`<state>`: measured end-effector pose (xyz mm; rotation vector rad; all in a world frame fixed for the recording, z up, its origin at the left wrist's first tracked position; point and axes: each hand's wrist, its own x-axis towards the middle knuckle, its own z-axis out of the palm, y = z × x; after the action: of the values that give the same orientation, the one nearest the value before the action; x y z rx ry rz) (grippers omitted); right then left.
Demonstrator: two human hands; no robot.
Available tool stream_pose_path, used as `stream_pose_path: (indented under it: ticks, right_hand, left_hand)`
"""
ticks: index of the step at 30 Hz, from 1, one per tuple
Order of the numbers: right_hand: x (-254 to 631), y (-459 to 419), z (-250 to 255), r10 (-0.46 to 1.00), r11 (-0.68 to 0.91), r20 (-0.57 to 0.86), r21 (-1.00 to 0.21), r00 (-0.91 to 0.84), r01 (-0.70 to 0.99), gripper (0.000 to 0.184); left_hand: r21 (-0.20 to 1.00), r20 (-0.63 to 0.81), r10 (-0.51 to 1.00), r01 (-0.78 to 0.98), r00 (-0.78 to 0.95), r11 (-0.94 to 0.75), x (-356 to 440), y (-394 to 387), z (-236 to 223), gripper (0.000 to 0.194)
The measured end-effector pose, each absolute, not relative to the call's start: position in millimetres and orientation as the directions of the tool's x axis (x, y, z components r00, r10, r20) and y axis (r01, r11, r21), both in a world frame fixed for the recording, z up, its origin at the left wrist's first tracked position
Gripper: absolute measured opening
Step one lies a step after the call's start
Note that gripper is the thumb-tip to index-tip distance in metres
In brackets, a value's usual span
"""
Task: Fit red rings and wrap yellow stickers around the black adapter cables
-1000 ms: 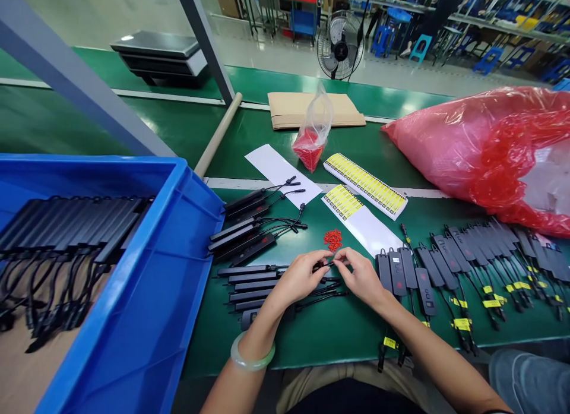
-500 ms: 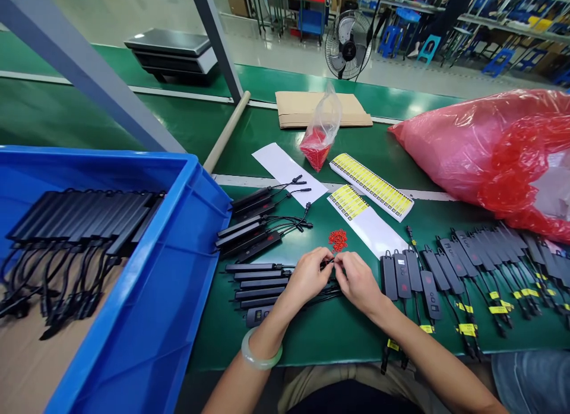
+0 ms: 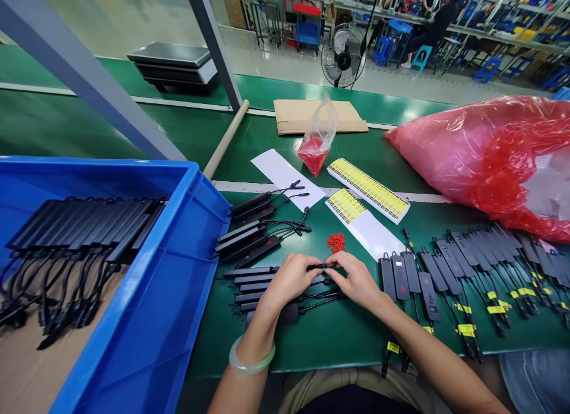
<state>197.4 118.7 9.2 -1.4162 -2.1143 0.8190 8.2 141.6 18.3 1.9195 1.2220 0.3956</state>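
Observation:
My left hand [image 3: 291, 278] pinches a thin black cable [image 3: 317, 266] between thumb and fingertips. The fingertips of my right hand [image 3: 354, 278] close on the same cable's end, close to the left ones. Whether a small part sits between the fingers is too small to tell. Just beyond the hands lies a pile of small red pieces [image 3: 336, 242]. Under and left of my left hand is a row of slim black controllers [image 3: 253, 280] with cables, partly covered by the hand. More black controllers [image 3: 249, 247] lie farther back.
A blue bin [image 3: 178, 236] at left holds black controllers in a row. Controllers with yellow-tagged cables [image 3: 466, 331] line the right side. Yellow label sheets [image 3: 369, 190], a bag of red pieces [image 3: 315, 152], cardboard [image 3: 294, 117] and a large pink bag [image 3: 463, 147] lie beyond.
My hands have shifted slightly left, with a short stretch of cable now showing between the fingertips. The view has tilted up a little.

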Motion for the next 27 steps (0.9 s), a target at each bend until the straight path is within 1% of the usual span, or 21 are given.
stream_pose_path:
  ticks: [4, 8, 10, 12, 14, 15, 17, 19, 21, 24, 27]
  right_hand:
    - [188, 122, 8, 0.924, 0.276, 0.011, -0.711, -0.381, 0.647, 0.008]
    - [193, 131, 11, 0.874, 0.313, -0.048, -0.706, -0.484, 0.635, 0.013]
    - [199, 138, 12, 0.863, 0.334, -0.059, -0.679, -0.501, 0.654, 0.020]
    - [203, 145, 11, 0.878, 0.341, -0.056, -0.622, -0.475, 0.704, 0.019]
    - [203, 150, 10, 0.890, 0.351, -0.055, -0.552, -0.453, 0.756, 0.014]
    - [202, 152, 9, 0.889, 0.362, -0.058, -0.520, -0.455, 0.774, 0.012]
    - [197, 155, 8, 0.876, 0.392, -0.071, -0.468, -0.476, 0.792, 0.012]
    - [191, 156, 7, 0.862, 0.420, -0.081, -0.437, -0.500, 0.796, 0.014]
    - [187, 156, 6, 0.853, 0.439, -0.083, -0.422, -0.516, 0.793, 0.013]
    - [189, 154, 7, 0.852, 0.445, -0.065, -0.433, -0.520, 0.784, 0.006]
    - [202, 146, 13, 0.879, 0.411, -0.020, -0.476, -0.477, 0.777, 0.011]
  left_hand:
    - [0.773, -0.152, 0.863, 0.602, 0.483, -0.201, 11, 140, 19, 0.016]
    - [0.760, -0.147, 0.885, 0.623, 0.442, -0.185, 12, 140, 12, 0.039]
    - [0.739, -0.133, 0.909, 0.650, 0.395, -0.175, 10, 141, 8, 0.044]
    - [0.712, -0.109, 0.939, 0.685, 0.325, -0.155, 7, 142, 5, 0.047]
    - [0.674, -0.052, 0.966, 0.722, 0.255, -0.154, 4, 142, 4, 0.047]
    - [0.650, -0.009, 0.972, 0.740, 0.234, -0.172, 4, 142, 5, 0.043]
    - [0.606, 0.078, 0.970, 0.762, 0.229, -0.229, 5, 140, 9, 0.030]
    - [0.588, 0.117, 0.953, 0.753, 0.281, -0.294, 8, 138, 16, 0.013]
    - [0.610, 0.089, 0.920, 0.710, 0.381, -0.353, 13, 134, 22, 0.003]
    - [0.629, 0.019, 0.824, 0.634, 0.566, -0.450, 24, 126, 28, 0.009]
    - [0.537, -0.062, 0.750, 0.655, 0.659, -0.531, 35, 117, 25, 0.008]
